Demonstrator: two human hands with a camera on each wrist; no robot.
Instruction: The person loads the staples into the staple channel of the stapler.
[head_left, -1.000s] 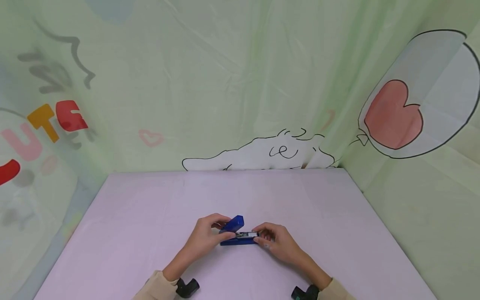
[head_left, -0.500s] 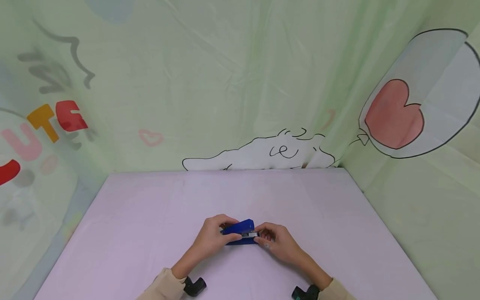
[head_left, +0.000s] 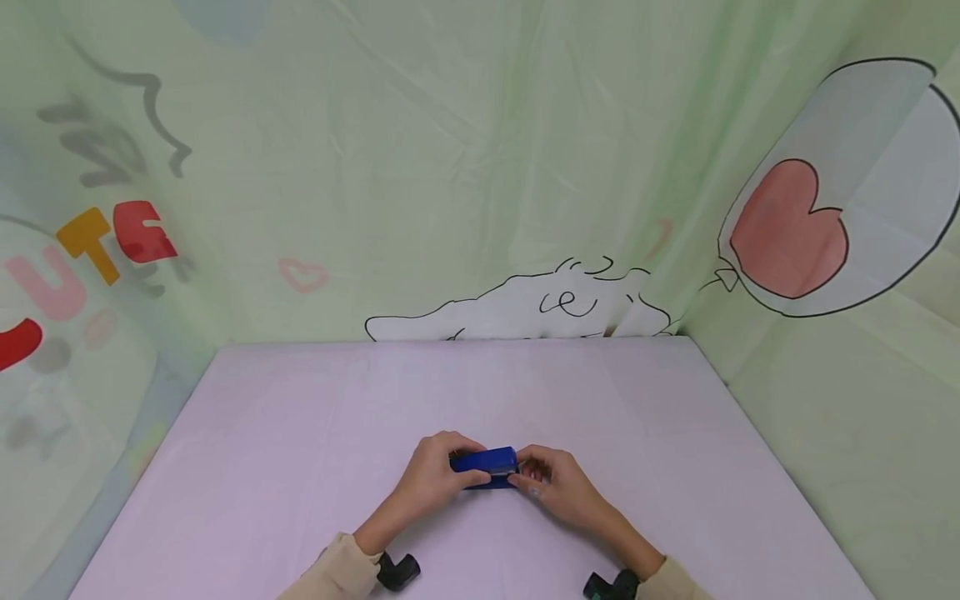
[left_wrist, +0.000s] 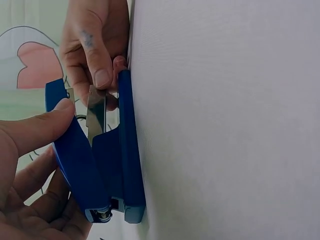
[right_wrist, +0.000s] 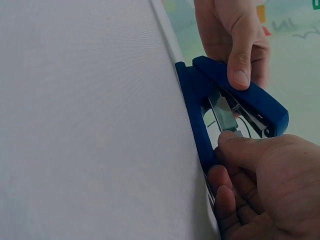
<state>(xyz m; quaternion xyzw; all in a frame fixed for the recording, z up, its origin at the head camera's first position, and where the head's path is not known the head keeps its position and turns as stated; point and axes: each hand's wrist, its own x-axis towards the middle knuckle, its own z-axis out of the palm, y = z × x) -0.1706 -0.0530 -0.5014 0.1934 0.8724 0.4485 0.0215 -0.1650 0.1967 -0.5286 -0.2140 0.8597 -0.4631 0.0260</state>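
A blue stapler lies on the table in front of me, its base flat on the surface. Its top cover is tilted up a little, with the metal staple channel showing beneath. My left hand grips the cover, thumb on the near side and fingers on the far side. At the stapler's front end, my right hand pinches the tip of the metal channel between thumb and fingers. Whether staples lie in the channel cannot be made out.
A pale lilac cloth covers the table. Behind it and at both sides hangs a printed light green curtain. Black wrist cameras sit on both wrists near the table's front.
The stapler's cover has swung down toward the channel, from steeply raised to slightly tilted. My left hand has moved right with it; my right hand has stayed in place.
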